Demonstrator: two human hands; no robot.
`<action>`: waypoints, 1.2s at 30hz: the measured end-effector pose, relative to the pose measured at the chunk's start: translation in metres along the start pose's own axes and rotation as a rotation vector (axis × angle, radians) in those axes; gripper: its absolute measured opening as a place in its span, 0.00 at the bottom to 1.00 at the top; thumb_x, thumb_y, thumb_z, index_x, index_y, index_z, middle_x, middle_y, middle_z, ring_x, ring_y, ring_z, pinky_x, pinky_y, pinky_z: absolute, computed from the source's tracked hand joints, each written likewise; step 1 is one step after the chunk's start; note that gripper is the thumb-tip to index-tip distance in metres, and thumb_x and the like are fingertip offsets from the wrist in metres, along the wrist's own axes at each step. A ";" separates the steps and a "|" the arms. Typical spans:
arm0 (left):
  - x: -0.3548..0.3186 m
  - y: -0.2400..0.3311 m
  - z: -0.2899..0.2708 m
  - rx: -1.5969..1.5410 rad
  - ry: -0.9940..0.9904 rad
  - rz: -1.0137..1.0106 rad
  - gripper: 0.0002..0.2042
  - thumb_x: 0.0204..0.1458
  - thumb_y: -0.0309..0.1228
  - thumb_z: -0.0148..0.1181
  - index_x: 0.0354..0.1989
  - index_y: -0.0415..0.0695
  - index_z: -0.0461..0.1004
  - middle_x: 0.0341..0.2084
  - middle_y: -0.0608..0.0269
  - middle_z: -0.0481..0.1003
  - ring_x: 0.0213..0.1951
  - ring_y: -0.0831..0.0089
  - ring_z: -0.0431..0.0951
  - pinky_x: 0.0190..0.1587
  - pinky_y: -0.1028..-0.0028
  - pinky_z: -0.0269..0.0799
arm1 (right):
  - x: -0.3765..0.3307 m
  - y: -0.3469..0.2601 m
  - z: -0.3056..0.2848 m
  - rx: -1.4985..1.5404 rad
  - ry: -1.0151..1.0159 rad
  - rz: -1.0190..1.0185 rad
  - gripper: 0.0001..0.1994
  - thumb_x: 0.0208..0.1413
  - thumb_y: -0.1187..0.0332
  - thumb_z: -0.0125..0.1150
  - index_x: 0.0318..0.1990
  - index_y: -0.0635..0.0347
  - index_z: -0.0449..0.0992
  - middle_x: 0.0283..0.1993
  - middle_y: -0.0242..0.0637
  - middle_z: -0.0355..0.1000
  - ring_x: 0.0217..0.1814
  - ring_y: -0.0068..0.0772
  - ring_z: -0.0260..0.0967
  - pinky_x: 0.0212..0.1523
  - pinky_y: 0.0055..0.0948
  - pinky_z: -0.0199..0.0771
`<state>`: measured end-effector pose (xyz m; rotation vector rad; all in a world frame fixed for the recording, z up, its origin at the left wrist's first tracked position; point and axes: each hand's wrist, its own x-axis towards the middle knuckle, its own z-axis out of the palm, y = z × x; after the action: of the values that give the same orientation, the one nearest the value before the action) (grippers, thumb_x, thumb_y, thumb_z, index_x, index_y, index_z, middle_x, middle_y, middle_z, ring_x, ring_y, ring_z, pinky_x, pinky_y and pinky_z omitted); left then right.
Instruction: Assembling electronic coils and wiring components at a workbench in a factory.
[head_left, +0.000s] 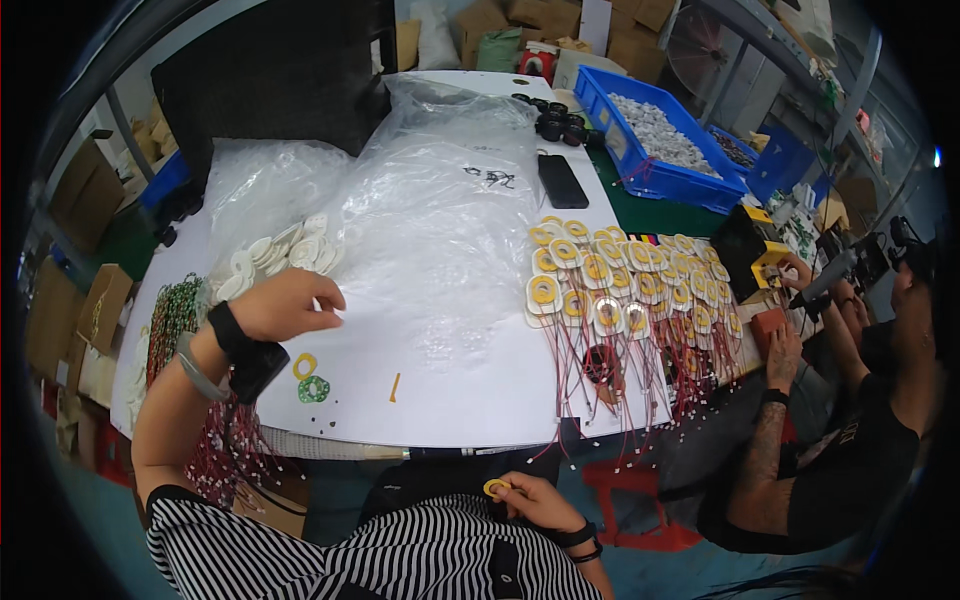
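The left hand (290, 305) hovers loosely curled, holding nothing, beside the pile of white discs (285, 255), while the right hand (530, 500) pinches a yellow ring (496, 488) well below that pile, off the table edge (450, 440), where a slackened pinch could drop it into the lap.

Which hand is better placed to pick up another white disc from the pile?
Probably the left hand: it hovers beside the pile of white round discs, while the right hand is down at the lap pinching a small yellow ring.

Yellow ring (496, 488), blue bin (655, 140)
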<state>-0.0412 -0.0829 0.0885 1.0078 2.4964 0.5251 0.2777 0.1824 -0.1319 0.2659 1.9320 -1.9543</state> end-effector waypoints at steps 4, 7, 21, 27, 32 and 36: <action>0.023 -0.018 0.032 0.017 0.021 0.178 0.12 0.52 0.33 0.61 0.41 0.39 0.77 0.33 0.53 0.79 0.37 0.61 0.79 0.40 0.67 0.73 | -0.001 -0.010 0.005 0.014 -0.014 0.047 0.14 0.66 0.61 0.52 0.47 0.64 0.73 0.28 0.26 0.68 0.25 0.13 0.64 0.27 0.16 0.64; 0.055 -0.016 0.051 0.212 0.190 0.211 0.13 0.53 0.33 0.62 0.43 0.39 0.76 0.37 0.54 0.77 0.37 0.60 0.78 0.40 0.67 0.74 | -0.004 -0.011 0.009 0.005 0.023 0.048 0.14 0.66 0.61 0.52 0.47 0.64 0.73 0.27 0.26 0.68 0.25 0.12 0.63 0.27 0.16 0.63; 0.110 -0.015 0.077 0.312 0.433 0.289 0.16 0.43 0.38 0.69 0.39 0.43 0.78 0.36 0.57 0.76 0.40 0.57 0.76 0.43 0.62 0.71 | -0.025 0.010 0.012 0.137 0.166 -0.006 0.13 0.66 0.60 0.50 0.45 0.61 0.72 0.33 0.28 0.72 0.25 0.14 0.65 0.28 0.16 0.67; 0.095 -0.038 0.071 0.178 0.560 0.301 0.11 0.45 0.29 0.64 0.37 0.40 0.76 0.29 0.55 0.77 0.34 0.55 0.77 0.38 0.63 0.72 | -0.011 0.012 0.018 0.037 0.117 -0.105 0.13 0.66 0.59 0.49 0.39 0.60 0.70 0.28 0.27 0.68 0.22 0.14 0.65 0.24 0.17 0.65; 0.042 0.043 0.068 -0.248 0.358 0.182 0.06 0.49 0.21 0.58 0.36 0.39 0.77 0.22 0.55 0.76 0.25 0.67 0.77 0.30 0.71 0.69 | -0.022 -0.002 0.016 0.037 0.174 -0.204 0.14 0.67 0.57 0.47 0.38 0.59 0.69 0.27 0.25 0.67 0.19 0.13 0.62 0.22 0.17 0.64; -0.023 0.091 0.109 -0.456 0.278 0.349 0.08 0.48 0.20 0.61 0.36 0.40 0.81 0.25 0.60 0.77 0.30 0.75 0.76 0.28 0.77 0.66 | -0.034 -0.043 0.016 0.096 0.146 -0.407 0.13 0.66 0.60 0.49 0.42 0.62 0.71 0.28 0.27 0.68 0.23 0.13 0.64 0.25 0.15 0.64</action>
<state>0.0794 -0.0176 0.0445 1.2452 2.2580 1.3517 0.2935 0.1704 -0.0786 0.0411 2.1178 -2.3468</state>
